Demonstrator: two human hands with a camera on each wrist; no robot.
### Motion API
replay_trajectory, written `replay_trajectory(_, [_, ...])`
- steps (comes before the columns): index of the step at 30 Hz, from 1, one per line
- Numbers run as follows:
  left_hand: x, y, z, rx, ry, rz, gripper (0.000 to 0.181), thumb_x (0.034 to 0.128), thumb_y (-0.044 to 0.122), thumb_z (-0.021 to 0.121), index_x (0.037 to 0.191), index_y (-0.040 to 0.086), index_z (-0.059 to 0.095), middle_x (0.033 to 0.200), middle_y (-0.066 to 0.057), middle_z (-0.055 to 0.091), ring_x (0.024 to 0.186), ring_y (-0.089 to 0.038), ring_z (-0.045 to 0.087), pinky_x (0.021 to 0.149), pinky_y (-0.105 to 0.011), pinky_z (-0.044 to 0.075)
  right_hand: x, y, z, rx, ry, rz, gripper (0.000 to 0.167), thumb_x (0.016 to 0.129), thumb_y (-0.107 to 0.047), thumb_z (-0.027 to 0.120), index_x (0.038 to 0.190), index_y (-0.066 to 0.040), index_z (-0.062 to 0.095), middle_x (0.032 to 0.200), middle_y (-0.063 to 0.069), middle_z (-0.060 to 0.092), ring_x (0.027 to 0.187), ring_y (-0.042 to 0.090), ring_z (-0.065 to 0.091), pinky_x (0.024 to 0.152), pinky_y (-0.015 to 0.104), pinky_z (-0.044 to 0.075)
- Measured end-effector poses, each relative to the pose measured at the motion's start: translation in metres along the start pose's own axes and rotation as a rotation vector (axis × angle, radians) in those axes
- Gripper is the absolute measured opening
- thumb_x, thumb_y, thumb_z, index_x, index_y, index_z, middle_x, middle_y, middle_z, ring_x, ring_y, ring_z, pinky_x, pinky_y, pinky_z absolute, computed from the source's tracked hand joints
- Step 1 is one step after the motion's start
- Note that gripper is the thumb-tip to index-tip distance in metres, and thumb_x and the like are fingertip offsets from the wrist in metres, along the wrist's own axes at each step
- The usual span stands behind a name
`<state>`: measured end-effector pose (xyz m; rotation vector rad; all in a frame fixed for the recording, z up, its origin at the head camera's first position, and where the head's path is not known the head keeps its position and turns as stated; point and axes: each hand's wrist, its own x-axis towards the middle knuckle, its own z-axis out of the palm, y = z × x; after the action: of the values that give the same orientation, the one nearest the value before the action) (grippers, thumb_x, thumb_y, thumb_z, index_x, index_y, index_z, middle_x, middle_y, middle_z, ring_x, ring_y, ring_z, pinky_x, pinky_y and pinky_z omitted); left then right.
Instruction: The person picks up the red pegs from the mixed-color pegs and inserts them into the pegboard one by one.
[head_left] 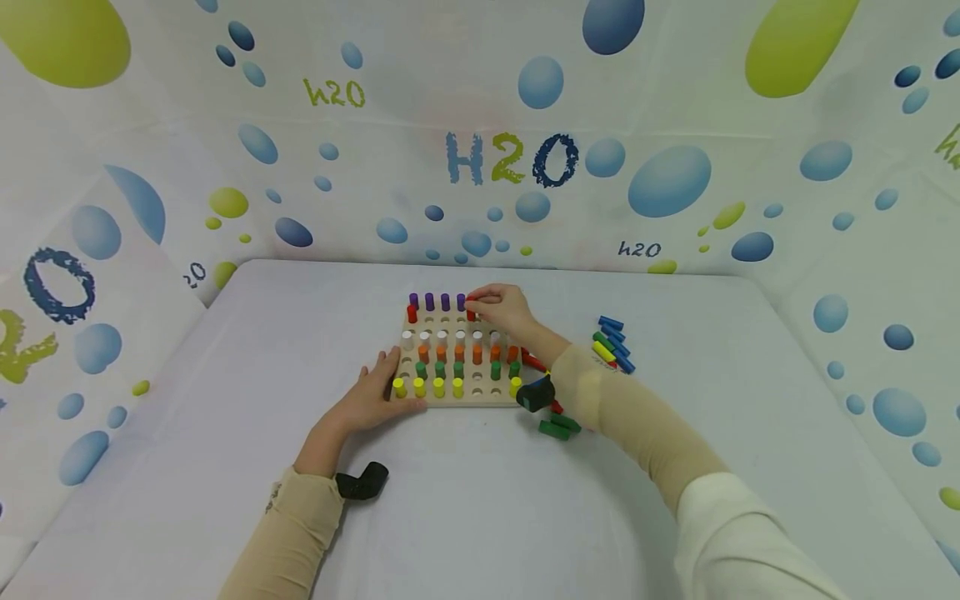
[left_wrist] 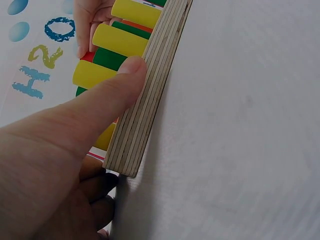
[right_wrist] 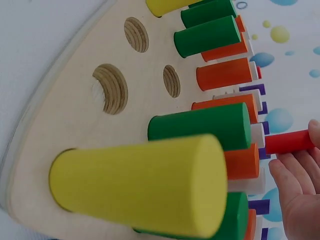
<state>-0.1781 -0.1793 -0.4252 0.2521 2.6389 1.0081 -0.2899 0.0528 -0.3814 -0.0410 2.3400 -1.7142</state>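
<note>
A wooden pegboard [head_left: 480, 406] stands with rows of coloured pegs: purple at the back, then red, white, orange, green and yellow. My left hand [head_left: 367, 400] grips its front left corner; in the left wrist view the thumb of this hand [left_wrist: 55, 135] presses the front edge [left_wrist: 145, 100] beside the yellow pegs. Over the board's back part, my right hand [head_left: 506, 310] pinches a red peg [head_left: 471, 315] near the red row. The right wrist view shows the peg [right_wrist: 289, 142] between thumb and fingers of that hand [right_wrist: 302, 182]; its lower end is hidden behind other pegs.
Loose blue pegs [head_left: 611, 323], with a green and a yellow one [head_left: 603, 352], lie right of the board. Two green pegs [head_left: 555, 430] lie near its front right corner. Red pegs [head_left: 534, 361] are partly hidden under my right forearm. A patterned cloth hangs behind the table.
</note>
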Motion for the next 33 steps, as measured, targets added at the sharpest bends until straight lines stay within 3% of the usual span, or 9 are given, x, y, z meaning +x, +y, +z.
replay_trajectory(7, [0.0,0.0,0.0,0.009,-0.001,0.0,0.107,0.0815,0.05,0.069,0.151,0.0,0.005,0.158,-0.021,0.004,0.145,-0.037,-0.003,0.116,-0.053,-0.004,0.0,-0.003,0.005,0.025,-0.016,-0.035,0.024,0.09,-0.015,0.067,0.109,0.0,0.066,0.111,0.016,0.068,0.102,0.029,0.064,0.088,0.035,0.054])
replay_trajectory(13, [0.001,0.0,0.0,0.013,0.0,0.001,0.108,0.0813,0.051,0.069,0.151,-0.001,0.005,0.158,-0.021,0.005,0.145,-0.037,-0.003,0.116,-0.054,-0.004,0.001,-0.007,0.012,-0.007,-0.014,-0.022,0.025,0.089,-0.018,0.067,0.11,-0.003,0.066,0.112,0.014,0.068,0.096,0.026,0.065,0.086,0.033,0.055])
replay_trajectory(23, [0.0,0.001,0.0,0.007,0.005,0.013,0.106,0.0821,0.048,0.069,0.151,-0.002,0.006,0.157,-0.022,0.006,0.145,-0.038,-0.002,0.116,-0.054,-0.004,0.005,-0.01,0.024,0.005,-0.042,-0.02,0.025,0.089,-0.018,0.068,0.11,-0.003,0.066,0.112,0.013,0.068,0.101,0.024,0.065,0.087,0.03,0.054])
replay_trajectory(33, [0.0,0.002,-0.001,0.009,0.004,0.014,0.105,0.0824,0.047,0.07,0.151,-0.003,0.006,0.157,-0.023,0.007,0.145,-0.038,-0.002,0.115,-0.055,-0.004,0.007,-0.013,0.036,-0.092,-0.025,0.009,0.025,0.089,-0.024,0.068,0.109,-0.008,0.067,0.108,0.008,0.07,0.092,0.019,0.064,0.081,0.024,0.055])
